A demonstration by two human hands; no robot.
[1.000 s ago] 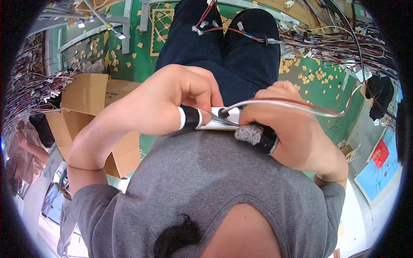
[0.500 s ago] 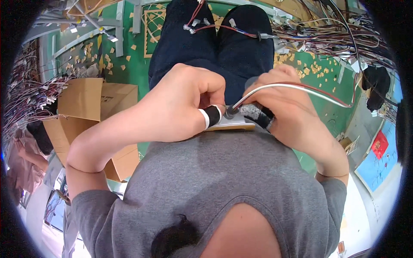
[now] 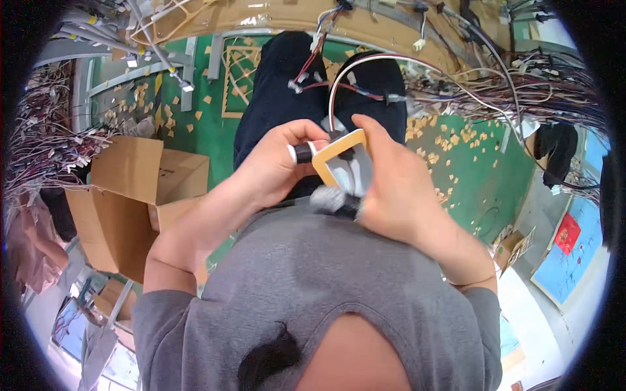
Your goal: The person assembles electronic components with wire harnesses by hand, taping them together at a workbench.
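Observation:
Between my hands, in front of my stomach, is a small squarish piece (image 3: pixel 322 167) with a yellow-tan rim and a pale, hollow-looking inside. A dark fitting shows in it, and a cable of white and dark red wires (image 3: pixel 365 57) leaves its far side and arcs away to the right. My left hand (image 3: pixel 274 163), a black and white wrap round one digit, pinches the left corner. My right hand (image 3: pixel 399 186) grips the right side, its thumb in a grey and black wrap bent below the piece. The right fingertips are partly hidden.
Wire bundles (image 3: pixel 482 98) hang at the right, and more (image 3: pixel 39 143) at the left. An open cardboard box (image 3: pixel 120 215) stands to my left. Tan scraps (image 3: pixel 456 137) litter the green floor. Cardboard with loose leads (image 3: pixel 261 18) lies beyond my knees.
Both hands have moved away from my chest and turned the piece, so its tan-rimmed hollow face now shows. The cable has swung from the right to the far side.

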